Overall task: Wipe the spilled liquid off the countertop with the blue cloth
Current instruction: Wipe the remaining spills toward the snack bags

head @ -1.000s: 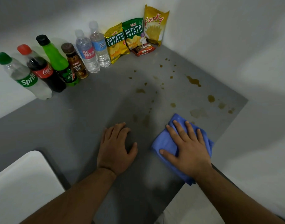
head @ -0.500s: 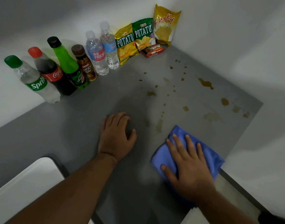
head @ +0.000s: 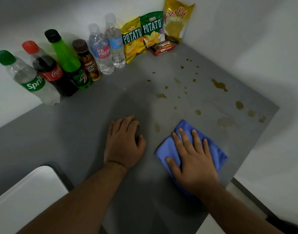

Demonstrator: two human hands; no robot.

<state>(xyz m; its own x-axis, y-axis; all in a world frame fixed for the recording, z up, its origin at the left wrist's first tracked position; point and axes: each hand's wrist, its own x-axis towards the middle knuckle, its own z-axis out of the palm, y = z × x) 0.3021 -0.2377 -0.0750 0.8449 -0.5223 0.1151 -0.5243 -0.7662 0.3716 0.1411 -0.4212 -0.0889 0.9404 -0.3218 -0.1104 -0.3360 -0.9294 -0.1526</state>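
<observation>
The blue cloth (head: 214, 146) lies bunched on the grey countertop (head: 77, 132) near its right edge. My right hand (head: 192, 159) presses flat on the cloth with fingers spread. My left hand (head: 124, 142) rests palm down on the bare counter to the cloth's left, holding nothing. Brown spilled liquid (head: 219, 85) is scattered in drops and smears beyond the cloth toward the back corner, with a faint wet patch (head: 226, 121) just past the cloth.
A row of bottles (head: 67, 65) stands along the back wall at left. Snack bags (head: 151, 29) and a small red packet (head: 161, 48) fill the back corner. A white surface (head: 23, 200) lies at the near left. White walls close the back and right.
My right hand with the cloth slid back toward me, then a little forward and left again. The left hand stayed put; the view shifted slightly.
</observation>
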